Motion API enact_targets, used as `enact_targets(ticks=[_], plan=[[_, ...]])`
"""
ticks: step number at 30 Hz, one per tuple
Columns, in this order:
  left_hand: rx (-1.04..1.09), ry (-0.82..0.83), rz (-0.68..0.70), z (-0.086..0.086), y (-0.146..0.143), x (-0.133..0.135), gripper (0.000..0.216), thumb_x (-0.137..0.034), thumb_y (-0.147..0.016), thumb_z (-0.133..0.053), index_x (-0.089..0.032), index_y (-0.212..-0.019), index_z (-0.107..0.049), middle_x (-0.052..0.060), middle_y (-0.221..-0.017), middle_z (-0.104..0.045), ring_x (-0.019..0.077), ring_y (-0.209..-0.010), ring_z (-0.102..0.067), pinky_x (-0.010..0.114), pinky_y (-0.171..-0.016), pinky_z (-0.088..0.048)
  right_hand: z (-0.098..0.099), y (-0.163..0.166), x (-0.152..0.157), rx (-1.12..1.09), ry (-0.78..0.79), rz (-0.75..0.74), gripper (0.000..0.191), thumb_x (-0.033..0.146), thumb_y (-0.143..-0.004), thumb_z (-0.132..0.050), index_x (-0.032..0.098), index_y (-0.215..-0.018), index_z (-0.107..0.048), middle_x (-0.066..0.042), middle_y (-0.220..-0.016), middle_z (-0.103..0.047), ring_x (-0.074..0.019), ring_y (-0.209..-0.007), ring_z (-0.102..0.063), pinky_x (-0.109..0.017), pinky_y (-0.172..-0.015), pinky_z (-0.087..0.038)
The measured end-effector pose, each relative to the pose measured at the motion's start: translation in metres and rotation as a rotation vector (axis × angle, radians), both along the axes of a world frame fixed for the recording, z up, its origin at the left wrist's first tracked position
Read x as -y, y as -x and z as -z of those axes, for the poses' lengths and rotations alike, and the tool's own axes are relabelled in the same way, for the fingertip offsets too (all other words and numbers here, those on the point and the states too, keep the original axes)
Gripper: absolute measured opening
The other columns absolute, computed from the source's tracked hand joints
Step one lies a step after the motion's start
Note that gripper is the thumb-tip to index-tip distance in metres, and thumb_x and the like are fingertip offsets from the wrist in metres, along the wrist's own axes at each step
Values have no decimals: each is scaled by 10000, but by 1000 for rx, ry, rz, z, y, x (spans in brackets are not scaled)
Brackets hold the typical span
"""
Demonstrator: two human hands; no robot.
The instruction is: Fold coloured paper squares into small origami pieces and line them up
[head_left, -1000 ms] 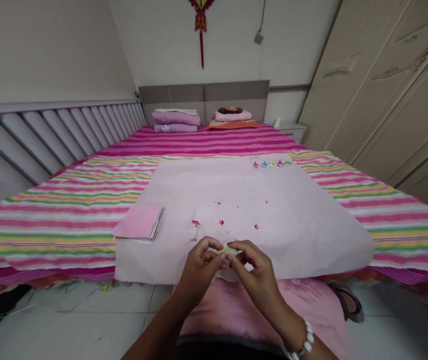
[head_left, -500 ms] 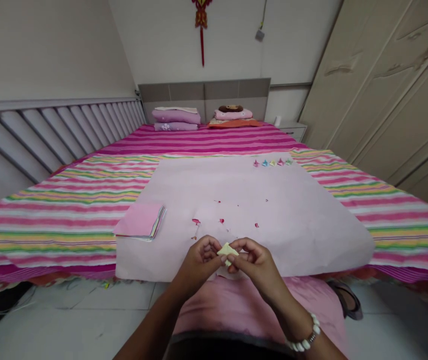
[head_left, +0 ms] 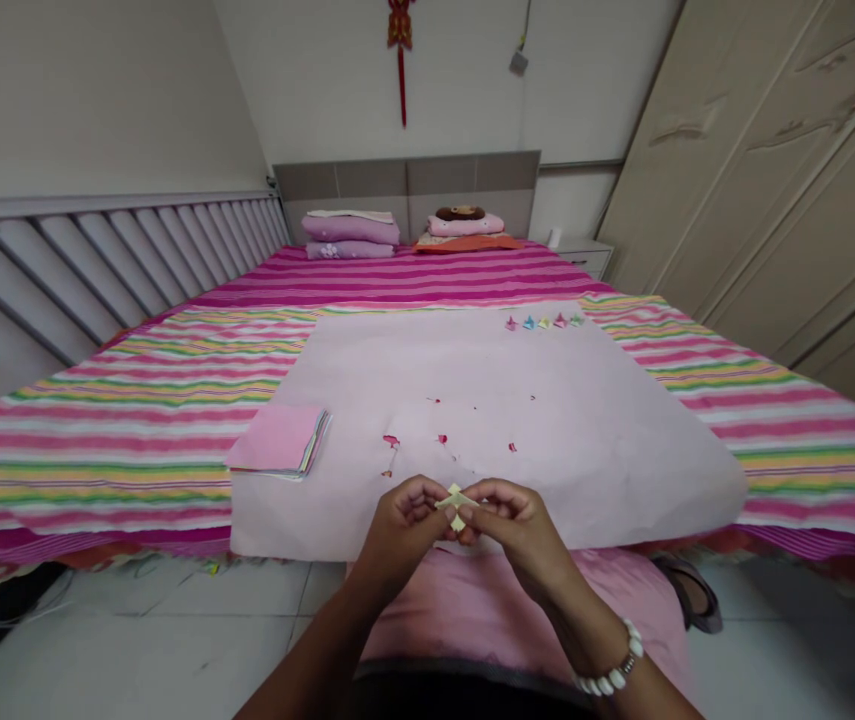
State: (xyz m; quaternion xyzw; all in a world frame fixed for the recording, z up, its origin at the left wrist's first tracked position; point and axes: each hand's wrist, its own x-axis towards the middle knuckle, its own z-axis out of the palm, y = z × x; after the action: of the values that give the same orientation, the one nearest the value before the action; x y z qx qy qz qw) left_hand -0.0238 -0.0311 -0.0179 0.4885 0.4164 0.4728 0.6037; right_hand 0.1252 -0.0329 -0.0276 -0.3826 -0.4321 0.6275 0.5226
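A small folded piece of pale yellow origami paper [head_left: 456, 497] is pinched between both hands, just above the near edge of the large white sheet [head_left: 592, 450]. My left hand [head_left: 408, 515] grips its left side between thumb and fingers. On the right side, my right hand [head_left: 509, 515] holds it the same way, thumb on top. The paper shows a pointed, cross-like outline; parts of it are hidden behind the fingertips. A stack of coloured paper [head_left: 281, 438], pink on top, lies at the sheet's left edge.
Several small folded paper pieces [head_left: 544, 322] stand in a row at the sheet's far right. Red printed marks or scraps [head_left: 442, 439] dot its middle. Folded bedding [head_left: 350, 235] is piled by the headboard [head_left: 472, 180]. A pink cushion [head_left: 472, 610] lies below my hands.
The yellow paper has gone from a broad triangle-like shape to a narrower, cross-like one between my fingers. Both hands stay in nearly the same place.
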Motion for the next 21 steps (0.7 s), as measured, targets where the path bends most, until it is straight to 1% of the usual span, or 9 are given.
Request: enact_targets(ticks=[4,7,10,14,16,19,21], plan=[[3,-22,-13,-2,1,2,128,-249,-696,-716,-142,-713,-649,-1,-564,-661,116,-532,-601,228,-542,-473,1,0,0,-62,7,6,145,267,-654,-775,162,-724,-704,-8,-506,-678,-145,-469,-618,-266,-523,-494],[43,0,-11,1,3,2,99,-226,-695,-709,-142,-738,-679,-1,-560,-664,117,-538,-601,232,-554,-470,2,-1,0,-102,-17,0,86,215,-656,-758,168,-704,-705,0,-534,-675,-135,-490,-619,-259,-539,-494],[84,36,-9,4,4,0,81,-201,-687,-693,-145,-745,-693,-5,-527,-652,122,-531,-596,244,-565,-468,2,-2,-1,-99,-44,0,48,178,-656,-736,173,-688,-701,7,-552,-667,-132,-499,-617,-253,-539,-493],[69,52,-27,2,4,1,66,-177,-674,-671,-144,-726,-692,-1,-512,-647,131,-524,-592,256,-567,-466,-2,-3,0,-60,-87,-9,40,160,-654,-719,178,-680,-695,6,-617,-665,-135,-528,-623,-257,-547,-506],[59,45,-23,0,4,2,74,-193,-682,-667,-142,-731,-690,4,-525,-651,133,-537,-595,257,-574,-467,-4,-4,0,-30,-116,-11,36,155,-653,-713,181,-671,-696,7,-658,-654,-130,-536,-627,-251,-546,-510],[14,32,-10,-3,4,2,128,-264,-713,-681,-135,-712,-681,17,-551,-658,134,-552,-596,256,-574,-470,-6,-4,1,28,-167,-1,21,167,-660,-703,188,-664,-701,4,-717,-630,-130,-547,-631,-256,-547,-521],[-18,41,-18,-5,3,2,169,-292,-689,-721,-134,-680,-662,17,-555,-659,131,-541,-594,252,-558,-472,-6,-4,2,59,-207,-2,11,187,-675,-696,190,-667,-702,-3,-744,-619,-137,-564,-635,-267,-557,-530]])
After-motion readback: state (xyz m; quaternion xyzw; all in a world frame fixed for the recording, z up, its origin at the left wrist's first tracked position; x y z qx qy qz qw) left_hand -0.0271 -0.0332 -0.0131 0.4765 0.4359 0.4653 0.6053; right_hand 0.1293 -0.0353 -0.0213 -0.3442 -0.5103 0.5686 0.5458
